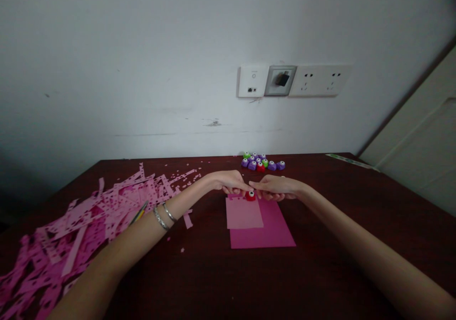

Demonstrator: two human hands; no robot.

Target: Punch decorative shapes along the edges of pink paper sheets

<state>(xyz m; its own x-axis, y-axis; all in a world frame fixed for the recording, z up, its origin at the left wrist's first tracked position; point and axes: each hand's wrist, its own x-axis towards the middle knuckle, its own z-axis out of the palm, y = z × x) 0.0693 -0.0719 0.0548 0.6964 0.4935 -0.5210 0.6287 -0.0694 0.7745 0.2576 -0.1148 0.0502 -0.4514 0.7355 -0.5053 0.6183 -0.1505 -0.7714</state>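
Note:
A small red craft punch (251,196) with a white, black-centred button sits at the top edge of a light pink sheet (244,215). My left hand (232,181) is at the punch from the left, fingers curled, its thumb reaching toward the top of the punch. From the other side my right hand (277,187) closes in the same way, and the two thumb tips meet just above the button. The curled fingertips are partly hidden. Under the light sheet lies a larger dark pink sheet (265,237). Punched holes show along the light sheet's upper edge.
Several purple, green and red punches (261,162) cluster by the wall. A heap of punched pink paper strips (81,230) covers the table's left side, with a pen-like object (139,212) on it. Tiny cut-outs are scattered nearby. A patterned strip (352,161) lies far right.

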